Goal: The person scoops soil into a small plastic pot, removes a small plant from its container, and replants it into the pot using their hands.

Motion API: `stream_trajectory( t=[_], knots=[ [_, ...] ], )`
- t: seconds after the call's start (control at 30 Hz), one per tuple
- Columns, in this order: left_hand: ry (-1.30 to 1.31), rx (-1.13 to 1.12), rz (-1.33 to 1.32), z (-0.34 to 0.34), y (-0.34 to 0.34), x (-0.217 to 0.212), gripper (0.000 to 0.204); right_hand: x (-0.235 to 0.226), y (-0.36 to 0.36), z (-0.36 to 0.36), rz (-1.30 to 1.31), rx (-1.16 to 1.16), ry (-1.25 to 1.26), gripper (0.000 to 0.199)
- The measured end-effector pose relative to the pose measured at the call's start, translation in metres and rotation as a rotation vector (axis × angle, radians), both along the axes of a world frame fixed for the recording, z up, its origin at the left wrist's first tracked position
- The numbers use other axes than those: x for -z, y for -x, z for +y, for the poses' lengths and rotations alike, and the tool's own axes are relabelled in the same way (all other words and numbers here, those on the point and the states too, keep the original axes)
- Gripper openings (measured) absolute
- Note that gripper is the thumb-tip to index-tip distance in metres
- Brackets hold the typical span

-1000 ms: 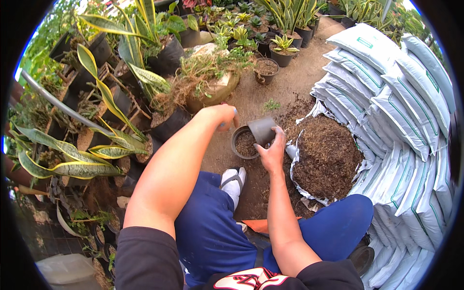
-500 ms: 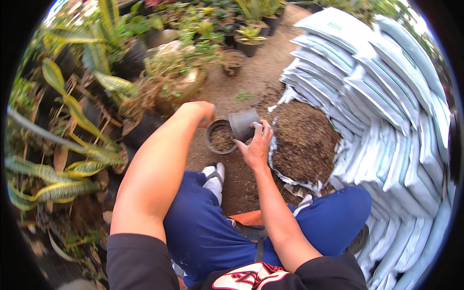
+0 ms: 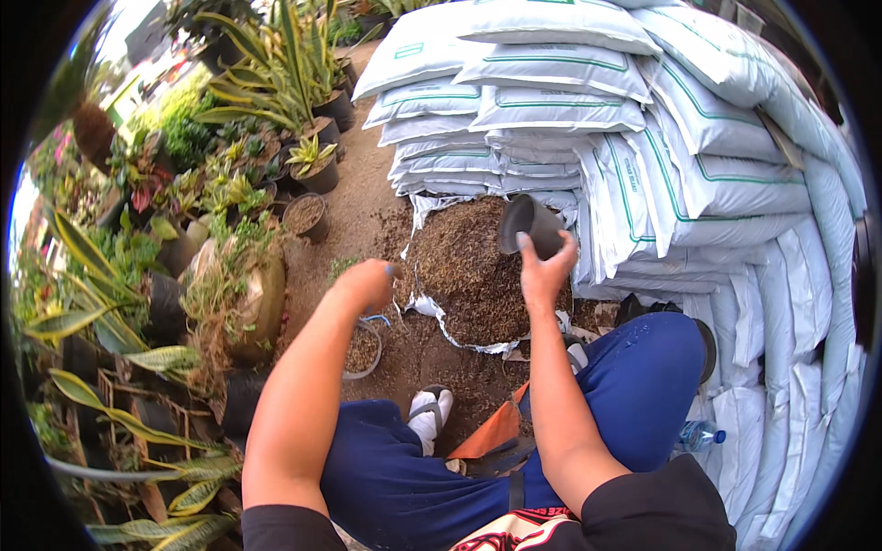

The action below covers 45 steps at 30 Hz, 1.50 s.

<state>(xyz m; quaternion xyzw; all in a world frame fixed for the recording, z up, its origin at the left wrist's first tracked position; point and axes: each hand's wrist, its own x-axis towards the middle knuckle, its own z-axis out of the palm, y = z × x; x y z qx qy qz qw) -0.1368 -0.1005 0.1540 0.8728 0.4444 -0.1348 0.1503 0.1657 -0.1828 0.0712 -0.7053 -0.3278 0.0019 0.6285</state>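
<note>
My right hand (image 3: 548,274) grips a small dark grey plastic pot (image 3: 544,231), thumb and fingers round its side. The pot is tilted, its mouth facing left, above a heap of brown, crumbly potting mix (image 3: 464,266) lying in a torn-open white sack (image 3: 432,312). My left hand (image 3: 369,285) is closed, knuckles up, left of the heap; whether anything is in it is hidden. Just below that hand a round pot (image 3: 375,365) filled with the same mix stands on the ground, partly covered by my forearm.
Stacked white sacks (image 3: 560,110) with green stripes rise behind and to the right. Potted snake plants (image 3: 285,83) and other greenery line the left. A pot of soil (image 3: 306,217) stands on the dirt path. A water bottle (image 3: 701,435) lies by my right knee.
The view has turned right. My right hand has carried the dark pot from beside the filled pot to above the heap. My left hand stays near the filled pot.
</note>
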Motion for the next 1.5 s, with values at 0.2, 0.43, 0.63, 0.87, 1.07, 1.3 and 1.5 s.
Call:
stream_trajectory(
  t=[0.2,0.43,0.63,0.87,1.07,1.3,1.5],
  knots=[
    [-0.022,0.165,-0.108,-0.01,-0.057,0.007,0.052,0.029,-0.048,-0.007,0.135,0.262,0.064,0.076],
    [-0.072,0.169,-0.189,0.018,-0.115,0.027,0.075,0.031,-0.057,-0.002,0.114,0.207,0.136,0.073],
    [-0.03,0.131,-0.183,0.033,-0.18,0.045,0.09,0.036,-0.051,0.002,0.074,0.169,0.159,0.072],
    [0.0,-0.126,-0.146,0.042,-0.221,0.068,0.083,0.023,-0.031,-0.003,0.275,0.125,0.269,0.074],
    [-0.048,-0.134,-0.207,0.048,-0.228,0.08,0.067,0.029,-0.027,-0.003,0.349,0.098,0.214,0.074],
    [-0.047,-0.033,-0.304,0.037,-0.243,0.086,0.055,0.025,-0.026,-0.004,0.42,0.029,0.216,0.075],
    [0.118,0.067,-0.417,0.027,-0.257,0.083,0.042,0.033,-0.027,0.0,0.505,0.012,0.187,0.075]
  ],
)
